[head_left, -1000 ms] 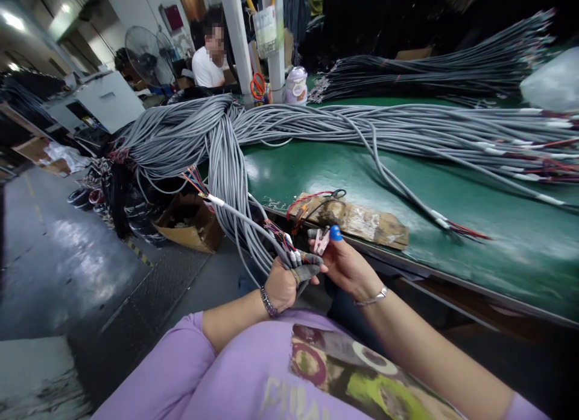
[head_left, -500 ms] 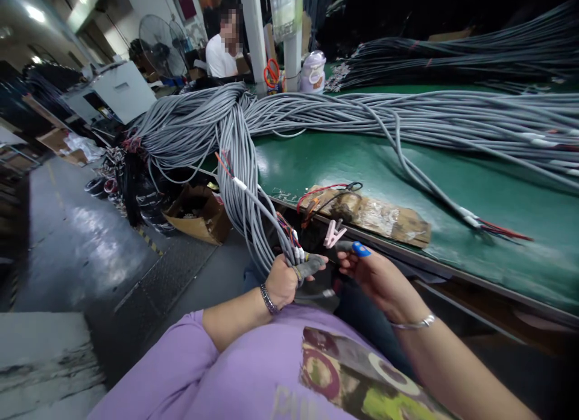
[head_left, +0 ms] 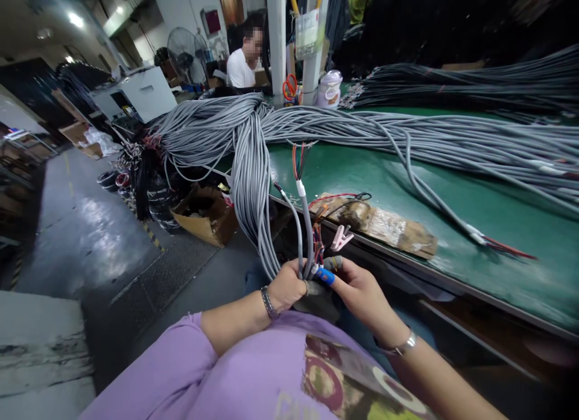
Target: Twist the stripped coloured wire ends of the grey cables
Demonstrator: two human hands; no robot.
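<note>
My left hand (head_left: 287, 285) is closed around a bunch of grey cables (head_left: 253, 194) that hangs down off the table. Two cable ends with white bands stick up from this grip: a thicker one (head_left: 306, 218) with coloured wires fanned out at its tip, and a thinner one (head_left: 295, 215) beside it. My right hand (head_left: 359, 290) is closed at the other banded cable ends (head_left: 318, 248), its blue-wrapped thumb (head_left: 325, 276) pressed against them. Grey coverings show on some fingertips of both hands. A pink clip (head_left: 341, 238) is just above my right hand, at the table edge.
Grey cables (head_left: 416, 139) lie along the green table (head_left: 375, 181). A worn board (head_left: 384, 224) sits at its front edge. A cardboard box (head_left: 203, 218) stands on the floor to the left. A post (head_left: 277, 46), a purple tub (head_left: 329, 88) and a seated person (head_left: 242, 61) are farther back.
My right hand has moved left and down to the cable ends beside my left hand. The thicker banded end has swung right and now stands upright. The view has shifted slightly.
</note>
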